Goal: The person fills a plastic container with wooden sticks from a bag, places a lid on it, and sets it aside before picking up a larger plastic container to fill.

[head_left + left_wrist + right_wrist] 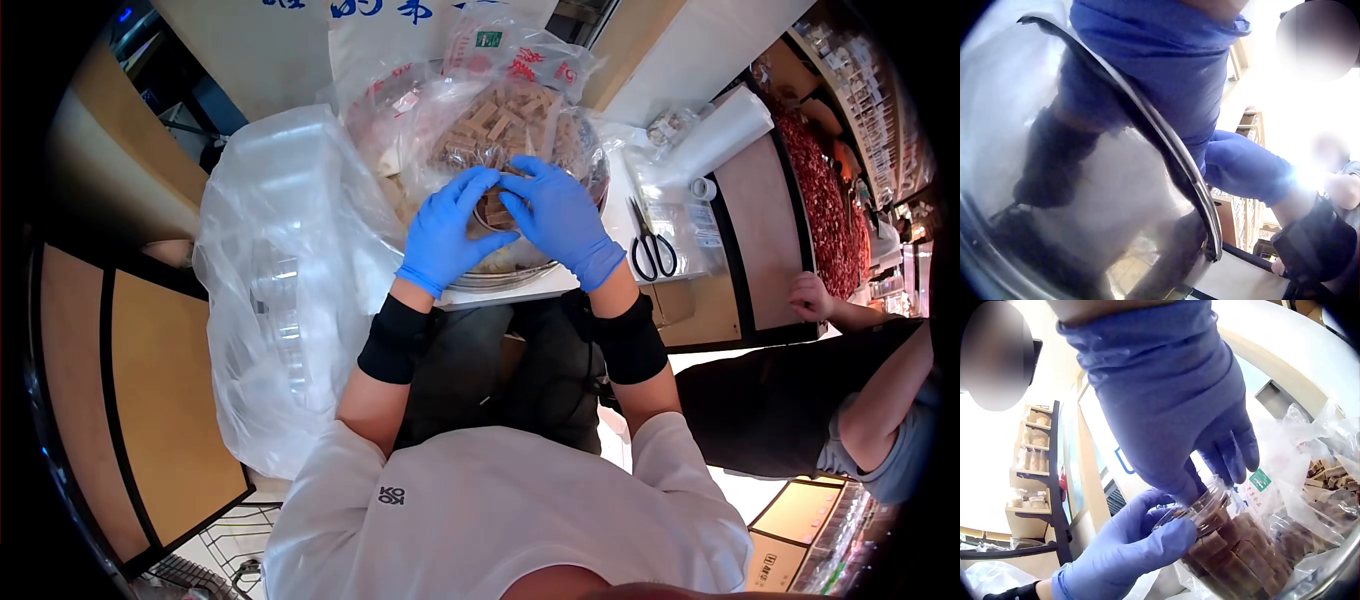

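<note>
My left hand [447,228], in a blue glove, grips a clear plastic jar [1235,559] by its rim, thumb [1175,540] along the near side. Brown oblong pieces [1244,569] fill the jar, packed closely. From above, my right hand [562,215], also gloved, reaches over the jar's mouth. One of its digits dips in at the rim, while two other fingers [1244,447] point down beyond it, fairly straight. In the head view both hands cover most of the jar. The left wrist view shows mainly the left glove [1154,69], its fingertips hidden behind a shiny metal rim [1172,140].
A round metal tray [500,282] holds a plastic bag [400,110] and loose brown pieces [500,115]. Black-handled scissors [652,250] lie right of it, near a plastic roll [725,130]. Left stands a big clear bag [270,250] of plastic containers. Another person's arm [815,298] rests at right.
</note>
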`<state>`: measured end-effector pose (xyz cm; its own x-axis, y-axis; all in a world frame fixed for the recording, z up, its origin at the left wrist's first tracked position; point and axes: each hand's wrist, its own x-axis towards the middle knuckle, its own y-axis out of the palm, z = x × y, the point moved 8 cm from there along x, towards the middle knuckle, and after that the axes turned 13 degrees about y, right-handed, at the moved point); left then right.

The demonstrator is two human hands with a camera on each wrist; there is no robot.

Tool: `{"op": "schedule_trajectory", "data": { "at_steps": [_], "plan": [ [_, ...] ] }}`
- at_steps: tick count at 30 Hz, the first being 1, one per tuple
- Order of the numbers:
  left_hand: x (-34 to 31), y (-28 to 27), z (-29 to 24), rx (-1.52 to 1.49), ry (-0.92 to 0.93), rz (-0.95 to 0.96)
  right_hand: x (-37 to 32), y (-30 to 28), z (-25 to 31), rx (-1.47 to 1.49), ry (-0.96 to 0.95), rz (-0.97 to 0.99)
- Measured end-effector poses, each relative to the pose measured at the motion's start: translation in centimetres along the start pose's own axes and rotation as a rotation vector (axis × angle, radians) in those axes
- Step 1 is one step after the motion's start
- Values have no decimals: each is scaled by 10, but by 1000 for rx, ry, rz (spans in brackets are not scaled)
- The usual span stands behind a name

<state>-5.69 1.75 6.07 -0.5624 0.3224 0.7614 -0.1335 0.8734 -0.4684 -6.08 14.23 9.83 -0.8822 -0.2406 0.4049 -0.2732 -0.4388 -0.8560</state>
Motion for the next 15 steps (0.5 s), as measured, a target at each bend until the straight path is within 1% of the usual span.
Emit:
{"op": "schedule_trajectory", "data": {
  "at_steps": [2,4,7,10,15],
  "plan": [
    [-1,2,0,-2,-4,21,-1,-3,1,-22,-2,-35],
    [-1,3,2,-3,-8,39,-3,-11,-5,178,42,-105],
    [-2,1,2,59,27,15,-6,-11,-10,208,59,-140],
    [-2,2,2,22,27,13,-7,-8,-8,145,79,-86],
    [0,3,2,62,-9,29,-4,-8,-5,65,70,-89]
  ]
}}
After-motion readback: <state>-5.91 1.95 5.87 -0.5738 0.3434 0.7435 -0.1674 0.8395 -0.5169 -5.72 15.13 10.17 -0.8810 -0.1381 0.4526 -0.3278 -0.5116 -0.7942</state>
